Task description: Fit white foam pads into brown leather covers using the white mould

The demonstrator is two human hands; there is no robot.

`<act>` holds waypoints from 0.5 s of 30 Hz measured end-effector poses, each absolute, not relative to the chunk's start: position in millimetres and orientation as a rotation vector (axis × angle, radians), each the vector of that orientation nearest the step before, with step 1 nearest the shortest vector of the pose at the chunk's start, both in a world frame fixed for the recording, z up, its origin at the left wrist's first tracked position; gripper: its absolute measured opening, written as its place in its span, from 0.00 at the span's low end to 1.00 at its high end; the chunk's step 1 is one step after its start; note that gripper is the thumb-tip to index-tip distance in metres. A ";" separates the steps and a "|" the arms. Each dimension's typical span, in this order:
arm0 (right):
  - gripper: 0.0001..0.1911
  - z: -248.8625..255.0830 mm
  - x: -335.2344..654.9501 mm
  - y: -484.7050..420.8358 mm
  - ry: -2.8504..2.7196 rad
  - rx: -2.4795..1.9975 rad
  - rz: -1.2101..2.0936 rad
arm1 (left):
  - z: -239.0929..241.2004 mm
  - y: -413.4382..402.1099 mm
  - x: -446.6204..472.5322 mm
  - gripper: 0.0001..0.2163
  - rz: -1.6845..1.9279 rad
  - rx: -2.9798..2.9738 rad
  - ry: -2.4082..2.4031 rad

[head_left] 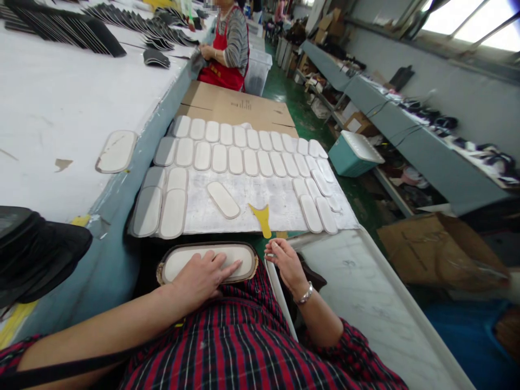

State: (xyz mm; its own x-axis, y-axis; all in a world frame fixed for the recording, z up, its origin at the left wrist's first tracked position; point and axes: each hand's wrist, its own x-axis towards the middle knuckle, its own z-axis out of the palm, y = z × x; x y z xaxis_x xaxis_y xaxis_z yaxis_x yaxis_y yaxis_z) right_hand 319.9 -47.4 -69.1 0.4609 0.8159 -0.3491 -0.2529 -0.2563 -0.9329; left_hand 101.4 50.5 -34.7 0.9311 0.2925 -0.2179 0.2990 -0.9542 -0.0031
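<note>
A white oval insole with a dark rim (179,261) lies across my lap. My left hand (201,276) rests flat on it, fingers stretched out. My right hand (286,264) hovers just right of the insole, fingers loosely curled with nothing visible in them, near the corner of a white tray (365,292). A yellow scraper (262,216) lies on the white board (252,197) just ahead of my right hand. Several rows of white insoles (235,157) cover that board, and a single one (223,199) lies slanted in its middle.
A long white table (52,108) runs along my left, with one insole (117,151) at its edge and fanned dark soles (122,21) farther back. Black material (36,249) sits near left. A person in a red apron (227,46) works ahead. Cardboard (238,105), teal basket (354,154), boxes right.
</note>
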 end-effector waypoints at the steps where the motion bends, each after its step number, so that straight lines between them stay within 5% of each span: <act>1: 0.14 -75.8 319.7 -48.0 -0.486 -1.518 1.148 | -35.4 50.7 101.4 0.39 -0.337 3.058 0.460; 7: 0.19 -107.2 313.3 -55.7 -0.323 -1.234 1.644 | -38.6 48.3 100.6 0.40 -0.332 3.063 0.494; 15: 0.26 -127.2 303.6 -47.7 -0.236 -0.959 1.791 | -31.2 43.2 106.4 0.39 -0.373 3.016 0.584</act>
